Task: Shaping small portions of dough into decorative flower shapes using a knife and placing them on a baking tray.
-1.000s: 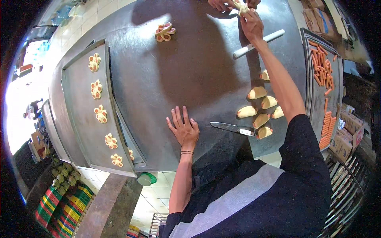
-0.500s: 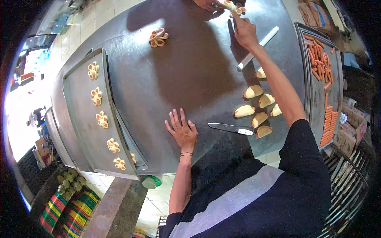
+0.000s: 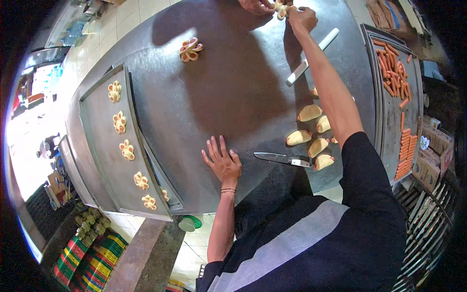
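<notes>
My left hand (image 3: 224, 163) lies flat on the metal table, fingers spread, with nothing in it. At the far edge, my right hand (image 3: 302, 19) has its fingers bent and pinched at a flower-shaped dough piece with sausage slices (image 3: 281, 9). A co-worker's hand (image 3: 258, 6) is at the left side of that same piece. Another dough flower (image 3: 190, 49) lies alone to the left. Beneath my right forearm is a white rolling pin (image 3: 313, 56). Several dough-wrapped sausages (image 3: 310, 113) sit nearer me, beside a knife with a white handle (image 3: 282, 158).
On the left, a metal tray (image 3: 104, 146) bears several dough flowers (image 3: 119, 121). A tray on the right (image 3: 389, 126) holds loose sausages (image 3: 393, 70) and a stacked row of them (image 3: 406, 153). Cardboard boxes (image 3: 433, 158) stand beyond it, near a metal rack (image 3: 428, 228).
My right hand has shifted slightly at the far edge, its fingers now bent beside the dough flower rather than reaching up over it. My left hand stays flat in place.
</notes>
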Tool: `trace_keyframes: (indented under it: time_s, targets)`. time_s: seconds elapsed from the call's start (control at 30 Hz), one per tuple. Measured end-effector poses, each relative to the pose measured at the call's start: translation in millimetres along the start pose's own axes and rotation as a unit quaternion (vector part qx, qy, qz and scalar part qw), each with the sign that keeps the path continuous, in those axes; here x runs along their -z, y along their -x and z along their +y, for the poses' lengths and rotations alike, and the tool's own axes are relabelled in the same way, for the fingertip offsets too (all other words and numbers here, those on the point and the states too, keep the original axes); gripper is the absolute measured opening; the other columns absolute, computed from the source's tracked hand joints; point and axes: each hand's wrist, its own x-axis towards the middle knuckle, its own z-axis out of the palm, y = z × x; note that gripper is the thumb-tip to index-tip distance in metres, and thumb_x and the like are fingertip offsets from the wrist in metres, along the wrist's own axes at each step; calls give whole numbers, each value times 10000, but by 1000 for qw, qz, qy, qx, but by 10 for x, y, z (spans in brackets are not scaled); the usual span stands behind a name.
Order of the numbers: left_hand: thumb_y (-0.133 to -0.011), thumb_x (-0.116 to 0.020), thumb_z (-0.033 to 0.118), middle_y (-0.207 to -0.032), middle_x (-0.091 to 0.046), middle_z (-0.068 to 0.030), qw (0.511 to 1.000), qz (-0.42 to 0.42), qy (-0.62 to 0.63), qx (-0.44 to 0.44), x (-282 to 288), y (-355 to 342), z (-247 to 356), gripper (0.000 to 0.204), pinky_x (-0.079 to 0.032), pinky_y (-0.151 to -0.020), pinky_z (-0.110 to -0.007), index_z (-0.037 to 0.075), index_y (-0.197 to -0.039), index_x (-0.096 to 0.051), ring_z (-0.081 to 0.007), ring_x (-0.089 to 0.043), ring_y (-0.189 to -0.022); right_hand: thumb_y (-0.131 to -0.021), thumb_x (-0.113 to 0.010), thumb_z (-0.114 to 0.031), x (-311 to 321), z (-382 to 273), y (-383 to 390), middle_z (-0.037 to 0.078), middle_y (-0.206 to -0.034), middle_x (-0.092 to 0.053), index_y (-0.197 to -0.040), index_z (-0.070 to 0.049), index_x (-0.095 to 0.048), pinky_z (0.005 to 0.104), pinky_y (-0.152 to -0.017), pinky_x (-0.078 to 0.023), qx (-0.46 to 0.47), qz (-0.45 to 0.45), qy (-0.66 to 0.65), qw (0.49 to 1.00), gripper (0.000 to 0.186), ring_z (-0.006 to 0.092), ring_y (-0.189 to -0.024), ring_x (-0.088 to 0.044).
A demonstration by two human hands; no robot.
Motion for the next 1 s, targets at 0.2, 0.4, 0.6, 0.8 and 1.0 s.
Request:
trace_keyframes:
  time_s: [0.2, 0.4, 0.6, 0.8, 1.0]
  targets:
    - [-980, -539, 242, -1679, -347, -148, 1000, -5, 0, 7, -3, 39, -60, 660, -157, -1284, -609, 131, -1614, -391, -334, -284, -1576, -784, -898, -259, 30, -30, 17, 126, -915, -813, -985, -61, -849, 341, -789, -627, -92, -65, -56, 992, 287, 237, -797, -785]
    - [-976, -546, 231, -1678, -346, -147, 1000, -5, 19, 1, -22, -39, -28, 660, -152, -1282, -616, 132, -1610, -395, -340, -280, -1577, -803, -887, -272, 92, 111, -151, 85, -884, -815, -985, -49, -846, 311, -729, -618, -30, -111, 13, 993, 291, 178, -759, -777]
    - [-966, -552, 223, -1681, -337, -154, 1000, -15, -4, 11, 9, 4, -118, 674, -147, -1281, -621, 126, -1612, -387, -346, -269, -1580, -858, -839, -231, 223, -15, -31, 102, -915, -801, -1126, -8, -801, 283, -780, -601, 71, -169, 69, 981, 351, 155, -862, -769]
    - [-958, -557, 216, -1677, -334, -158, 1000, -7, 18, -3, -84, -109, 43, 679, -149, -1280, -625, 121, -1608, -388, -346, -265, -1581, -857, -845, -311, 317, -142, -437, 177, -884, -796, -982, 44, -807, 381, -727, -586, 6, -227, -21, 974, 378, 238, -770, -763]
    - [-961, -556, 222, -1673, -334, -157, 1000, -6, 23, 4, -95, -131, 44, 677, -149, -1280, -626, 127, -1609, -388, -346, -266, -1580, -842, -885, -231, 103, -341, -533, 134, -811, -769, -915, 80, -779, 359, -646, -575, -13, -208, -28, 978, 336, 198, -703, -717]
